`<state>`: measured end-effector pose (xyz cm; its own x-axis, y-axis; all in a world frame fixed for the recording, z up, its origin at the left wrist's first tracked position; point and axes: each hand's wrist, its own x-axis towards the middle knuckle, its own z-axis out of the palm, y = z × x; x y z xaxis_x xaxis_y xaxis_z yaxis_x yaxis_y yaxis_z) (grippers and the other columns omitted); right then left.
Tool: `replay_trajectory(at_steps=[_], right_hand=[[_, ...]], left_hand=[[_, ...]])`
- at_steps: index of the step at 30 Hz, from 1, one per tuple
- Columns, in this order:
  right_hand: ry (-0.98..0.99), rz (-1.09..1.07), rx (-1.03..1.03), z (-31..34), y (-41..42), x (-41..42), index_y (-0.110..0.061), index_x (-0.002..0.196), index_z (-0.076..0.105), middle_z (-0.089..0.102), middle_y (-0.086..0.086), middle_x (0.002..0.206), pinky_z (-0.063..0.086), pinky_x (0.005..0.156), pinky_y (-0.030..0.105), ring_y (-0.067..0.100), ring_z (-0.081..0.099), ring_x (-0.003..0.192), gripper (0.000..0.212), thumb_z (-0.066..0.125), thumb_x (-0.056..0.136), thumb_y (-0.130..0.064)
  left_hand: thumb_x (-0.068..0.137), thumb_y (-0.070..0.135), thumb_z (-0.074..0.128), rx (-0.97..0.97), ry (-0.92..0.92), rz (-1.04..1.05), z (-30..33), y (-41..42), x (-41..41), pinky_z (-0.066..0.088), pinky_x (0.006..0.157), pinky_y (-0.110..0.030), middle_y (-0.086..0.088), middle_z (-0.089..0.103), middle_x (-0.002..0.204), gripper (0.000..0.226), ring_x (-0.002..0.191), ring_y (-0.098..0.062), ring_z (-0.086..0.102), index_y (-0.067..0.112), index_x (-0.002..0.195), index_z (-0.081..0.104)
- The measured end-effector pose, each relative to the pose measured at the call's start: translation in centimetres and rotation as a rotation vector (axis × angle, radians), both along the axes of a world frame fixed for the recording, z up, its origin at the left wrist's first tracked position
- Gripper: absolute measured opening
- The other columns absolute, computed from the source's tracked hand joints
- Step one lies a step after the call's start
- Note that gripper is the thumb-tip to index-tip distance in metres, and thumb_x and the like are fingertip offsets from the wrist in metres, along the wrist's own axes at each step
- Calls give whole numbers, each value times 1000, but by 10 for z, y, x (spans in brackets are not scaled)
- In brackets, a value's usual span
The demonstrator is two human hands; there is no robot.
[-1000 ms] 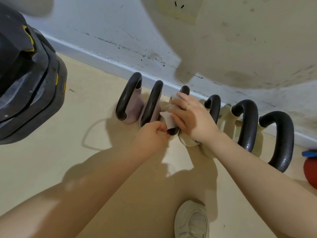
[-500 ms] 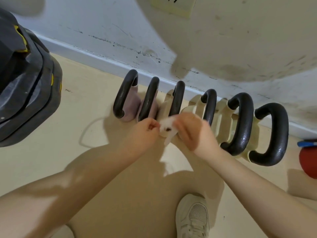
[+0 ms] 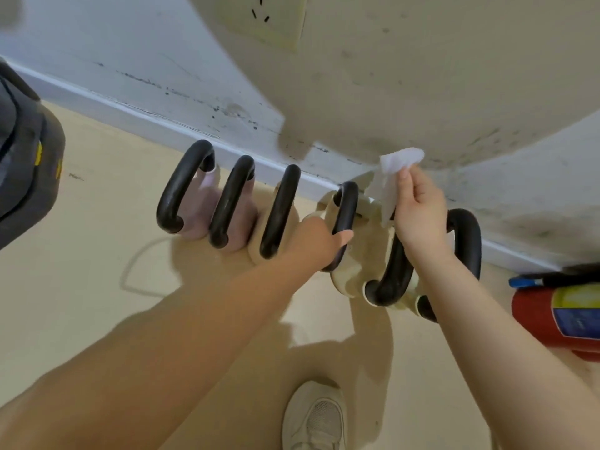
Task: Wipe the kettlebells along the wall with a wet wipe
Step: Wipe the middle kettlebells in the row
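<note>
- A row of six kettlebells with black curved handles stood on the beige floor (image 3: 81, 287) along the base of the scuffed white wall (image 3: 406, 76), close beside one another.
- The first pinkish kettlebell (image 3: 185, 190) stood at the left end of the row, with the second pinkish kettlebell (image 3: 231, 203) beside it.
- To their right came the first cream kettlebell (image 3: 280, 211), then the second cream kettlebell (image 3: 346, 206), then the third cream kettlebell (image 3: 389, 277). The sixth kettlebell (image 3: 467, 241) was mostly hidden behind the right forearm, so its body colour could not be told.
- The left hand (image 3: 316, 243) reached in from the lower left and was on the handle of the second cream kettlebell. The thumb lay across the front of the handle; the other fingers were hidden behind it, so how far they curled could not be told for certain.
- The right hand (image 3: 418, 212) was raised above the third cream kettlebell, in front of the wall. Its thumb and fingers pinched the crumpled white wet wipe (image 3: 394, 175).
- The wipe hung from the pinch, with one end sticking up above the fingers and the other trailing down toward the kettlebells. Whether it touched any of them could not be told.
- A dark grey stacked object with yellow marks (image 3: 22, 177) sat at the left edge.
- A red fire extinguisher with a blue and yellow label (image 3: 558, 316) lay at the right edge, near the wall.
- A pale mesh shoe (image 3: 313, 417) showed at the bottom centre on the floor.
- A cream wall socket plate (image 3: 269, 21) showed at the top.
</note>
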<state>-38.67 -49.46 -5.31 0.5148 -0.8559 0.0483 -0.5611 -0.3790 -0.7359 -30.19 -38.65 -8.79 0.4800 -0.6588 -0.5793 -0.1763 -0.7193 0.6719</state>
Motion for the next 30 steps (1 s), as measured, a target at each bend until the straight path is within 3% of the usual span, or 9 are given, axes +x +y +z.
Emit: replay_trajectory(at_steps=[5,8,11,15,19,22,25,27,30], right_hand=[[65,144,-128,-12,-6,16,3,81,49,51,16,79,33,64,33,23,45,71,34,33,100,-20],[278,587,-290,-25,1,16,-4,89,60,61,11,99,44,78,34,23,55,88,28,37,96,-17],[419,904,-301,-33,1,15,-7,93,68,65,10,101,40,95,39,28,55,105,43,30,94,-29],[385,747,-149,-33,-20,26,-9,113,61,59,7,117,35,102,35,26,50,113,37,34,99,-30],[484,919,-126,-36,-16,32,-19,93,68,61,-10,106,31,108,38,18,45,120,62,17,88,-54],[435,828,-148,-32,-16,34,-13,88,68,58,-5,98,42,93,38,17,46,106,54,25,95,-45],[696,861,-331,-33,-8,46,-21,90,70,63,-7,102,36,93,30,16,45,106,58,20,97,-47],[775,962,-422,-31,-2,52,-22,83,71,64,-7,87,32,93,27,14,48,93,62,16,97,-48],[715,799,-238,-27,-13,55,-5,77,65,57,6,72,42,71,32,21,51,71,59,27,97,-46]], left_hand=[[85,35,62,-114,118,-8,5,-7,8,35,53,-21,3,54,63,26,59,-10,51,17,69,52],[87,25,59,-129,67,-55,2,-4,7,36,55,-23,2,51,61,23,63,-16,52,14,68,52],[85,16,56,-218,71,-19,-1,4,5,44,62,-26,0,56,70,10,75,-21,56,14,76,55],[88,25,56,-206,74,-2,-4,18,-3,41,64,-30,1,49,61,27,63,-20,49,16,64,47],[90,25,53,-207,87,19,-3,20,-5,39,64,-33,1,49,61,24,63,-19,49,9,72,54],[90,23,54,-223,112,47,-3,20,-6,37,60,-29,3,46,56,29,55,-14,44,18,62,48],[91,25,54,-214,114,36,-3,20,-6,36,57,-26,4,48,57,28,56,-12,46,18,64,50],[91,26,52,-207,97,31,-3,21,-3,34,52,-23,3,50,58,28,55,-10,47,17,65,51],[91,25,52,-230,127,63,-3,23,-5,49,65,-38,-9,60,67,26,68,-26,60,6,74,57]])
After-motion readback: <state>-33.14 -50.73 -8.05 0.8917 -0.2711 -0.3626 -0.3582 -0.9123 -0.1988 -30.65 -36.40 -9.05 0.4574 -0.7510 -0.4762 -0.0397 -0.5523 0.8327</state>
